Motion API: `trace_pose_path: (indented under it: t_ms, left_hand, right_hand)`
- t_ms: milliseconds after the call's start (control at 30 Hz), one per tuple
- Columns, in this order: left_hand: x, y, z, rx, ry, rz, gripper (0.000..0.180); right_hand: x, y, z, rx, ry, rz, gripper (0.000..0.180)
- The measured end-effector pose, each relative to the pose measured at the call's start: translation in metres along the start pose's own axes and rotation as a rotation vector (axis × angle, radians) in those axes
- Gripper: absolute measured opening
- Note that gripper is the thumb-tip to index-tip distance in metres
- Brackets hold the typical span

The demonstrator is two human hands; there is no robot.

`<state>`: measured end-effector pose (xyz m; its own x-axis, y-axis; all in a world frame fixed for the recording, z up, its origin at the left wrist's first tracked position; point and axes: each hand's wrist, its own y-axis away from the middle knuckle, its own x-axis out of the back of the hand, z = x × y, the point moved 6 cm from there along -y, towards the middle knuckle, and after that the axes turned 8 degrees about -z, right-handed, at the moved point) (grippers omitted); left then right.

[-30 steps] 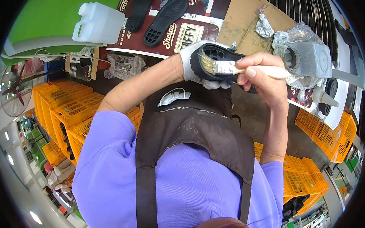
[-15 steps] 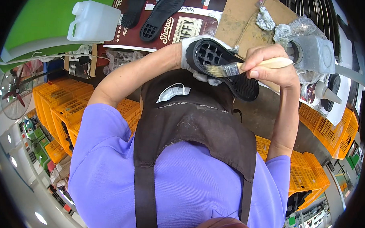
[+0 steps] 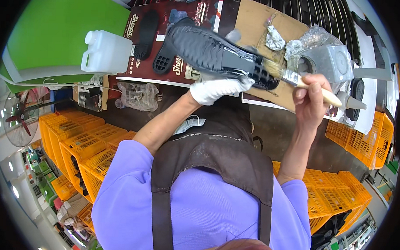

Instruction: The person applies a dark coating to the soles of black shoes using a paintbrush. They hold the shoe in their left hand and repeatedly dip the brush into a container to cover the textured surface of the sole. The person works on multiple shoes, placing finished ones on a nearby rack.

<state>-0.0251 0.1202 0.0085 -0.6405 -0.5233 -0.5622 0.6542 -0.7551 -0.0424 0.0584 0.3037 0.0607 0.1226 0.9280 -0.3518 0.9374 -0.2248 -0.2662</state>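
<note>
My left hand, in a white glove, grips a black shoe sole from its near side and keeps it raised over the table. Wet-looking whitish streaks show on the sole's ribbed surface. In my bare right hand is a flat paintbrush with a pale wooden handle. Its bristles are at the sole's right end, by the grid of square hollows; whether they touch is blurred. Right of the brush, a translucent container lies on its side with its round mouth toward the brush.
A flat black sole and another sole lie on a dark red printed sheet. Left stands a white jug. Crumpled foil sits on brown cardboard. A nozzle bottle lies at right; orange crates stand beside me.
The sole has turned, its gridded end swinging to the right, and moved farther over the table. My left hand now grips its near edge. The brush has moved right and reversed its slant.
</note>
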Motion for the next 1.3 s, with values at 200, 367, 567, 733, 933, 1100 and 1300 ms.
trace_pose_path:
  t_ms: [200, 367, 567, 733, 933, 1100, 1300]
  left_hand:
    - [-0.012, 0.005, 0.024, 0.065, -0.667, 0.157, 0.061]
    - [-0.031, 0.006, 0.039, -0.335, -1.078, 0.136, 0.052]
    - [-0.012, 0.015, -0.026, -0.012, -0.327, -0.238, 0.013]
    - [-0.007, 0.019, -0.042, 0.051, -0.184, -0.192, 0.015]
    - [0.000, 0.022, -0.055, 0.160, 0.021, -0.112, 0.023]
    - [-0.023, 0.022, -0.022, -0.069, -0.641, -0.287, 0.016]
    - [-0.018, 0.027, -0.027, 0.213, -0.577, -0.560, 0.052]
  right_hand:
    - [-0.035, 0.015, -0.006, 0.177, 0.154, 0.197, 0.017]
    - [-0.063, 0.014, 0.008, 0.065, 0.246, 0.191, 0.011]
    - [-0.093, 0.013, 0.014, -0.039, 0.218, 0.074, 0.011]
    - [-0.108, 0.007, 0.020, -0.081, 0.127, -0.003, 0.012]
    - [-0.115, -0.009, 0.018, -0.125, 0.170, -0.212, 0.013]
    - [-0.105, -0.025, 0.024, -0.251, 0.167, -0.302, 0.017]
    - [-0.080, -0.050, 0.035, -0.376, 0.229, -0.480, 0.023]
